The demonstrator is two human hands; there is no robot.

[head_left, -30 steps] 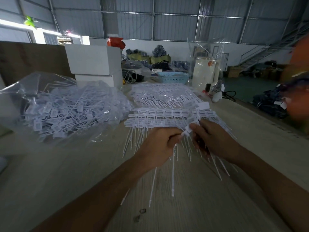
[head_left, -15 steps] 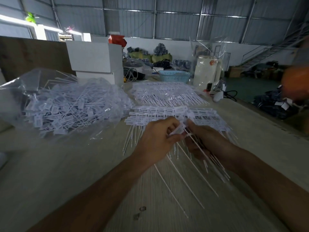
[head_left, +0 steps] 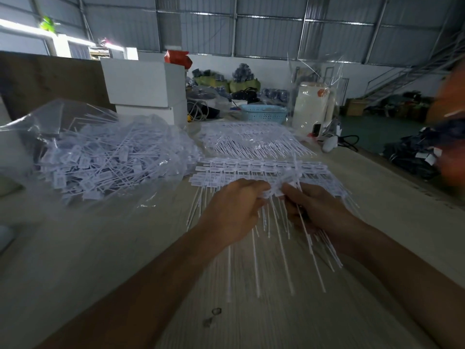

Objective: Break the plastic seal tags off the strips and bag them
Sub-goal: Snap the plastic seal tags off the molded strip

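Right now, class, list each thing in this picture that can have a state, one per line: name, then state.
left hand: grip curled on the held seal tags
right hand: grip curled on the same held seal tags
held seal tags: bunched between both hands, tails hanging down
strips: unbroken, lying flat on the table
clear bag: open, heaped with loose tags
blue basket: upright, far end

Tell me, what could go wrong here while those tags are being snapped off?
Both hands, left hand and right hand, pinch one strip above the strips on the table; loose tails might snag and drag them. The bag lies open to the left, so tags could slide out.
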